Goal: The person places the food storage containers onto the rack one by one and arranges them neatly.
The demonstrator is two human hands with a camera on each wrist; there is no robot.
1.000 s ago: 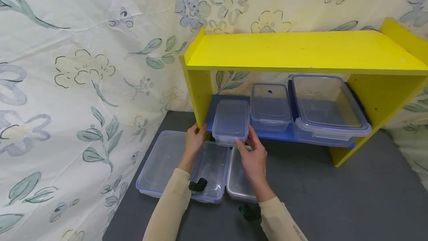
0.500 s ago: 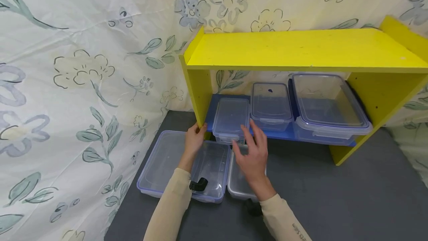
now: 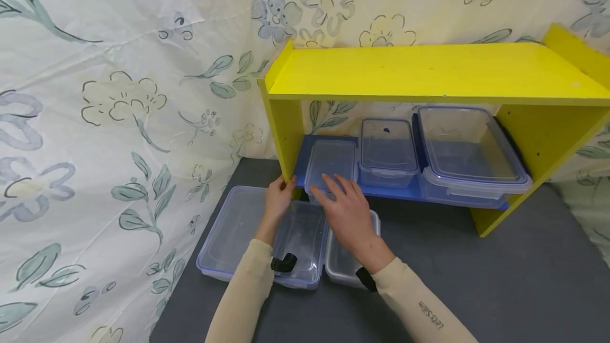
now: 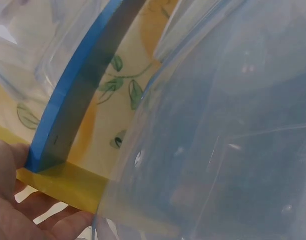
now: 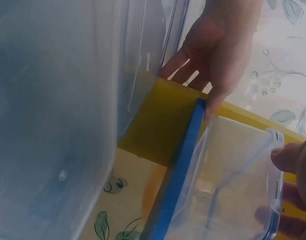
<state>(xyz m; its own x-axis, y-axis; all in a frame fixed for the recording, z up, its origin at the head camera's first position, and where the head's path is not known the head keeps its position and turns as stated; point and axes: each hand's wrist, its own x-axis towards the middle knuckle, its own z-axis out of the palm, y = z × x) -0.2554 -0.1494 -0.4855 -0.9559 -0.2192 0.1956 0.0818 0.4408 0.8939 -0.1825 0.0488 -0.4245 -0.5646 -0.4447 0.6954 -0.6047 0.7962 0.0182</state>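
Three lidded clear plastic containers stand on the blue lower board of one yellow shelf unit (image 3: 429, 70): a small one (image 3: 331, 165) at the left, a medium one (image 3: 387, 151) in the middle and a large one (image 3: 469, 152) at the right. On the grey floor in front lie what look like three more clear pieces, a large lid or tray (image 3: 229, 232), a medium open container (image 3: 300, 242) and a small open container (image 3: 345, 261); whether the large one is a lid or a shallow box cannot be told from the head view. Two hands are in view, the left hand (image 3: 278, 200) and the right hand (image 3: 347, 213), each with one cream sleeve and one black wrist-worn device. One flowered cloth (image 3: 119, 94) hangs behind.
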